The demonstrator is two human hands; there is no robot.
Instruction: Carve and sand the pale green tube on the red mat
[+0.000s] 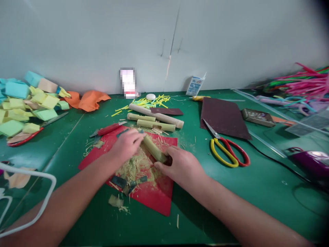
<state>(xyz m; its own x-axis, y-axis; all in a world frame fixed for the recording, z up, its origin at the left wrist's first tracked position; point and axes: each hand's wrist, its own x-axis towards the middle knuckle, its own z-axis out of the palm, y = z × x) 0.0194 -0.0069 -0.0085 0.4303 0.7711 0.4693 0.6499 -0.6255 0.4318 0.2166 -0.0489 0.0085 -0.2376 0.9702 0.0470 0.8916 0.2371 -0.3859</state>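
Bamboo stick (154, 149) lies slanted across the red mat (151, 195), and every place I give is counted from that mat. My right hand (180, 165) is clamped on the stick's near end, fingers curled over it, above the mat's right half. My left hand (127, 144) is closed on the stick's far end, close to the mat's far edge; something dark and thin pokes out past its knuckles (too blurred for me to tell what it is). Pale shavings (133, 168) are heaped on the mat's middle, right under the stick and between my two hands, and a few dark scraps (128, 183) lie just nearer to me on the mat. A red-handled knife (109, 129) rests at the mat's far left corner. Beyond the mat's far edge, three more cut bamboo pieces (155, 125) lie side by side on the green table (257, 185), with yellow slivers (151, 101) farther back by the wall. To the right of the mat, well apart from it, lie scissors (228, 151) with one yellow and one red handle, their blades touching a dark sheet (222, 116). Far left of the mat sits a pile of coloured foam squares (28, 103) with orange cloth (88, 99) beside it.
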